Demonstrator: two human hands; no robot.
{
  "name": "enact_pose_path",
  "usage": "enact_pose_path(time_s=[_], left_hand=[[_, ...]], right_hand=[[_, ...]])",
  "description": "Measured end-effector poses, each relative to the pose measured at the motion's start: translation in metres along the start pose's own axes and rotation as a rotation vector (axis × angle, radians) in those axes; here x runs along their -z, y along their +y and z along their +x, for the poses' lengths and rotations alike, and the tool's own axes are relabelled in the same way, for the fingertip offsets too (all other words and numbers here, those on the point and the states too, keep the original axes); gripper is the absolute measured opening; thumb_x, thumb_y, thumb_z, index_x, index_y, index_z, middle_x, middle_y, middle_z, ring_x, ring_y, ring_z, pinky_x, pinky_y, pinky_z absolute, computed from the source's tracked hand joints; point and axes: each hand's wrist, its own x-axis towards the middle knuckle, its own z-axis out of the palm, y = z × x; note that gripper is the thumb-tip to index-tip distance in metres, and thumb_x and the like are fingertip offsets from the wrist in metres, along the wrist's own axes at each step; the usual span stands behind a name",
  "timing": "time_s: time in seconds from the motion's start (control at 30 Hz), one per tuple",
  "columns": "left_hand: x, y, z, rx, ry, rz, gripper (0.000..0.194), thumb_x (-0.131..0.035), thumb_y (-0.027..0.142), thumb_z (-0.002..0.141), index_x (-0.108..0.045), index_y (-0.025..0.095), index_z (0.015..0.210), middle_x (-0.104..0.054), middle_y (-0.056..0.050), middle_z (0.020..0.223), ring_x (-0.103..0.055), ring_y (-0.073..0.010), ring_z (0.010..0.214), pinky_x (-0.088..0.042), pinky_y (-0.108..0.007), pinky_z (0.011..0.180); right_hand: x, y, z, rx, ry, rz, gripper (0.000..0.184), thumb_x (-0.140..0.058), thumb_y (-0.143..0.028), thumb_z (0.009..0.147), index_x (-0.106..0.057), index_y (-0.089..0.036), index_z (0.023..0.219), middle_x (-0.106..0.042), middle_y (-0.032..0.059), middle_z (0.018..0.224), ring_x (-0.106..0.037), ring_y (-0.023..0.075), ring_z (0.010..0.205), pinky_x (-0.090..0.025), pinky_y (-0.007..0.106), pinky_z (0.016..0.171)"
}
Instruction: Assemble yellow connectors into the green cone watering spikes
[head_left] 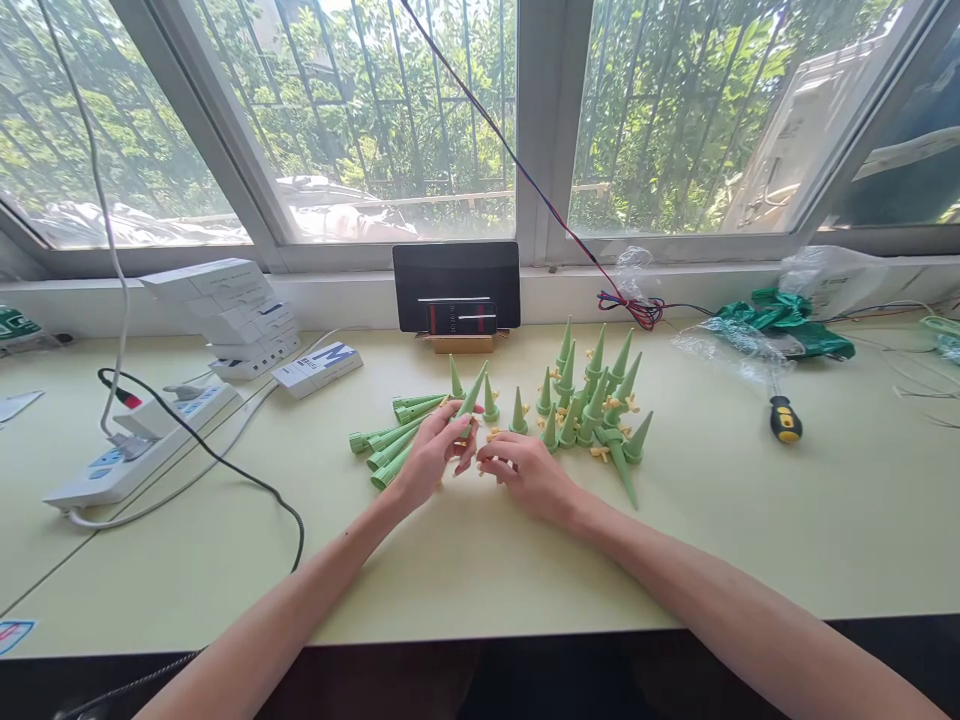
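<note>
My left hand (439,440) is closed around a green plastic cone (472,388), its tip pointing up and to the right. Just beside it, my right hand (529,470) has its fingers curled in a pinch close to the table; whatever lies between the fingertips is too small to make out. Several green tubes (386,455) lie fanned out to the left, partly behind my left hand. Beyond both hands stand a few upright cones, among them a cone (518,412) near my right hand. To the right, many green cones (592,405) with small yellow fittings (630,403) are grouped together, one tipped over.
A tablet (456,275) with a phone (461,319) leans by the window. White boxes (244,310) and a power strip (150,440) with cables are at left. At right lie a screwdriver (785,420), a green plastic bag (802,335) and bundled wires (637,308).
</note>
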Motion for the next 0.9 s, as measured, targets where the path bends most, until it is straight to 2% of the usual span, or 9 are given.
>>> enact_pose_path(time_s=[0.1, 0.3, 0.43, 0.53, 0.67, 0.8, 0.9], left_hand=[[-0.0012, 0.0012, -0.0014, 0.004, 0.005, 0.062, 0.032, -0.060, 0.041, 0.089, -0.055, 0.018, 0.111, -0.056, -0.002, 0.085, -0.048, -0.0085, 0.053, -0.036, -0.021, 0.043], [-0.0020, 0.0012, -0.0015, -0.028, 0.012, 0.118, 0.029, -0.058, 0.045, 0.091, -0.052, 0.020, 0.105, -0.064, -0.006, 0.101, -0.048, -0.0069, 0.052, -0.036, -0.022, 0.045], [-0.0018, -0.0007, -0.0002, -0.045, 0.024, 0.101, 0.029, -0.059, 0.045, 0.091, -0.055, 0.019, 0.104, -0.063, -0.007, 0.105, -0.049, -0.0076, 0.056, -0.039, -0.022, 0.047], [-0.0014, -0.0019, 0.0004, -0.055, 0.024, 0.085, 0.027, -0.059, 0.043, 0.091, -0.056, 0.019, 0.102, -0.059, -0.004, 0.098, -0.051, -0.0082, 0.058, -0.041, -0.023, 0.048], [-0.0016, -0.0016, 0.0003, -0.063, 0.037, 0.091, 0.025, -0.060, 0.043, 0.091, -0.055, 0.021, 0.102, -0.055, 0.000, 0.086, -0.052, -0.0095, 0.058, -0.042, -0.024, 0.050], [-0.0011, -0.0008, 0.0002, -0.086, 0.084, 0.178, 0.027, -0.064, 0.044, 0.088, -0.059, 0.019, 0.100, -0.061, -0.003, 0.089, -0.051, -0.0102, 0.059, -0.044, -0.025, 0.054], [0.0000, -0.0007, 0.0005, -0.087, 0.096, 0.203, 0.029, -0.067, 0.044, 0.085, -0.062, 0.019, 0.100, -0.065, -0.004, 0.091, -0.052, -0.0103, 0.058, -0.043, -0.025, 0.053]], right_hand=[[-0.0006, 0.0000, -0.0003, -0.006, -0.008, 0.066, 0.019, -0.052, -0.014, 0.095, -0.066, -0.019, 0.083, -0.061, 0.0012, 0.085, -0.058, 0.0107, 0.069, -0.049, 0.024, 0.067], [-0.0033, 0.0037, -0.0016, -0.072, -0.027, 0.182, 0.018, -0.051, -0.019, 0.095, -0.064, -0.018, 0.082, -0.060, 0.0041, 0.093, -0.059, 0.0098, 0.066, -0.050, 0.019, 0.047], [-0.0035, 0.0031, -0.0020, -0.072, -0.039, 0.228, 0.021, -0.048, -0.019, 0.096, -0.067, -0.018, 0.087, -0.061, 0.0043, 0.095, -0.059, 0.0091, 0.066, -0.056, 0.021, 0.055], [-0.0021, 0.0006, -0.0014, -0.060, -0.041, 0.255, 0.023, -0.046, -0.016, 0.096, -0.069, -0.019, 0.094, -0.061, 0.0039, 0.093, -0.062, 0.0106, 0.072, -0.058, 0.022, 0.061], [-0.0014, -0.0018, -0.0008, -0.044, -0.030, 0.184, 0.023, -0.045, -0.016, 0.097, -0.068, -0.020, 0.093, -0.063, 0.0034, 0.089, -0.062, 0.0121, 0.074, -0.055, 0.024, 0.063], [-0.0022, -0.0028, -0.0006, 0.012, 0.006, 0.056, 0.016, -0.053, -0.017, 0.095, -0.063, -0.020, 0.084, -0.065, 0.0016, 0.082, -0.060, 0.0153, 0.083, -0.050, 0.028, 0.075], [-0.0024, -0.0034, -0.0006, 0.010, 0.010, 0.047, 0.014, -0.054, -0.017, 0.095, -0.060, -0.019, 0.082, -0.065, 0.0015, 0.083, -0.059, 0.0151, 0.081, -0.047, 0.026, 0.071]])
